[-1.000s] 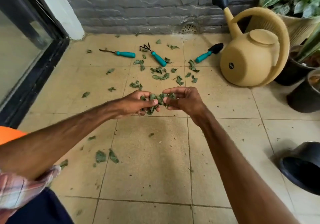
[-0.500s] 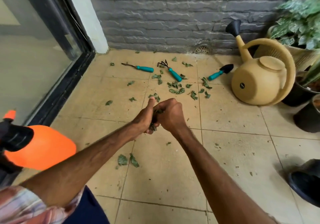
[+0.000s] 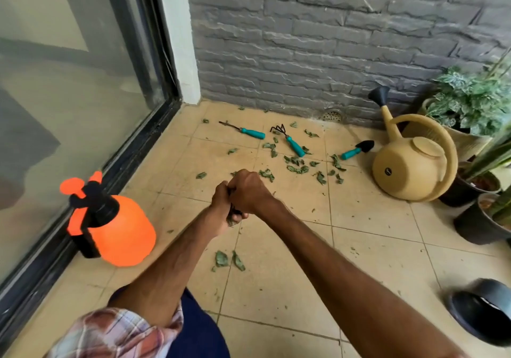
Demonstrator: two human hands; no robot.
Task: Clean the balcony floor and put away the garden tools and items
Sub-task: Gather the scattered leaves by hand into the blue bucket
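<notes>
- Gripping a wad of leaves [image 3: 231,220] in the left hand [image 3: 219,208], fingers curled tight round it, above the floor [image 3: 276,288] in the middle of the scene
- Clamping the right hand [image 3: 250,191] over the same wad, fingers curled, pressing against the left hand, with only a green tuft poking out beneath the two fists
- Facing loose leaves [image 3: 297,168] lying scattered on the tiles just beyond the hands, and a pair of leaves [image 3: 228,259] lying nearer, between the forearms
- Looking toward three teal-handled tools lying apart along the far floor: a weeder [image 3: 244,131] at the left, a hand rake [image 3: 290,141] in the middle, a trowel [image 3: 356,150] at the right
- Taking in a beige watering can [image 3: 409,172] tipped over just right of the trowel, near potted plants [image 3: 470,103] at the far right
- Passing an orange spray bottle [image 3: 121,233] standing upright at the near left, just beside the glass door [image 3: 69,94]
- Catching a black pot [image 3: 481,313] lying at the near right edge
</notes>
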